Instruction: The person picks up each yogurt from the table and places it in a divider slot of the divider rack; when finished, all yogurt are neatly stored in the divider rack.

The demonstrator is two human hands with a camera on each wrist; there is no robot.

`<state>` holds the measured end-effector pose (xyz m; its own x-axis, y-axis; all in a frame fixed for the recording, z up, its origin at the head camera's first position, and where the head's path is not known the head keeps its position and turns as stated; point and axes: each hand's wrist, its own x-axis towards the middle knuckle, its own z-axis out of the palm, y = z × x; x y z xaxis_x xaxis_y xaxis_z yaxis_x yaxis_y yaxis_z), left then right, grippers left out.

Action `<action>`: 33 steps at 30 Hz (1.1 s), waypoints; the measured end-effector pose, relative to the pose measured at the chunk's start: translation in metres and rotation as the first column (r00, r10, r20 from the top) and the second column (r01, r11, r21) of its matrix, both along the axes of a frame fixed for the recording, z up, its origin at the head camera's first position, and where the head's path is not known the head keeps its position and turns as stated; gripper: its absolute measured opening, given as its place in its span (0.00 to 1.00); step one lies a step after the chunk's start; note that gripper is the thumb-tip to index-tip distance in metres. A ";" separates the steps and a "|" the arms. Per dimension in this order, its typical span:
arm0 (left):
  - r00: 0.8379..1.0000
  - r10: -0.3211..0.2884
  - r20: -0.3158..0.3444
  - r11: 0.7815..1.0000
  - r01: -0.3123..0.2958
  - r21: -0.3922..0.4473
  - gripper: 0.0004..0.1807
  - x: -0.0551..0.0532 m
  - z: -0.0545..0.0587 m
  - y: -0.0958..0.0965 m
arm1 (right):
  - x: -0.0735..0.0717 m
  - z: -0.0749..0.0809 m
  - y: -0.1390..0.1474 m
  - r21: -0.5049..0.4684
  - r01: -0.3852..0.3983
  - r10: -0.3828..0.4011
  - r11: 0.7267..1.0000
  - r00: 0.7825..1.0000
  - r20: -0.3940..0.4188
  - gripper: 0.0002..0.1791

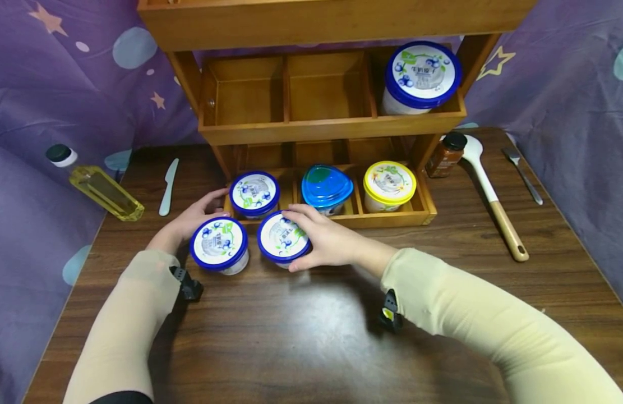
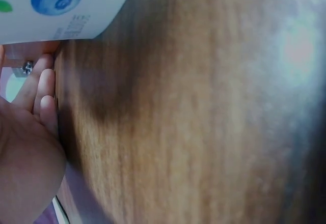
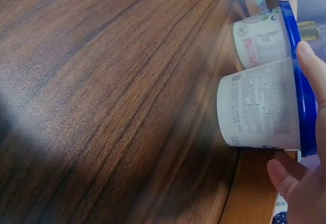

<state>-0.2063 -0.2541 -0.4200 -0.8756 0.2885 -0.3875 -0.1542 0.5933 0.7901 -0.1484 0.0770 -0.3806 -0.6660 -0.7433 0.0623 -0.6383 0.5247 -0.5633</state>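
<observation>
My right hand (image 1: 327, 238) grips a blue-lidded tub (image 1: 284, 237) with blueberries on its lid, thumb at the near side and fingers over the far side. In the right wrist view the printed white wall of this tub (image 3: 260, 107) stands on the tabletop. A second blue-lidded tub (image 1: 218, 244) is on the table to its left, in front of my left hand (image 1: 190, 221). The left fingers (image 2: 45, 84) reach out fairly straight to the shelf's left end, beside a third blue-lidded tub (image 1: 254, 193) in the lower left compartment.
The wooden shelf (image 1: 331, 130) also holds a blue-lidded container (image 1: 327, 188), a yellow-lidded tub (image 1: 389, 184) and a larger blue-lidded tub (image 1: 423, 76). Leftward are an oil bottle (image 1: 106, 191) and pale knife (image 1: 169, 188); rightward, a spice jar (image 1: 446, 155), ladle (image 1: 495, 202) and fork (image 1: 524, 177).
</observation>
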 end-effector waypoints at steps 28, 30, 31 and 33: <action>1.000 0.007 -0.010 0.999 -0.007 -0.035 0.43 -0.003 -0.005 -0.002 | 0.012 -0.009 -0.007 -0.043 0.013 -0.011 0.999 0.998 0.061 0.47; 1.000 0.005 -0.011 0.999 -0.005 -0.038 0.43 -0.003 -0.006 -0.002 | 0.014 -0.009 -0.007 -0.051 0.007 -0.004 0.999 0.999 0.052 0.47; 1.000 0.006 -0.011 0.999 -0.006 -0.038 0.43 -0.003 -0.007 -0.003 | 0.015 -0.008 -0.006 -0.054 0.003 -0.001 0.999 0.999 0.048 0.47; 1.000 0.008 -0.012 0.999 -0.008 -0.038 0.43 -0.003 -0.008 -0.003 | 0.016 -0.004 -0.005 -0.051 0.000 0.002 0.999 0.999 0.050 0.46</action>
<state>-0.2095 -0.2573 -0.4275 -0.8823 0.2665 -0.3879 -0.1500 0.6220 0.7685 -0.1325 0.0722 -0.3850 -0.6685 -0.7407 0.0668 -0.6093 0.4939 -0.6203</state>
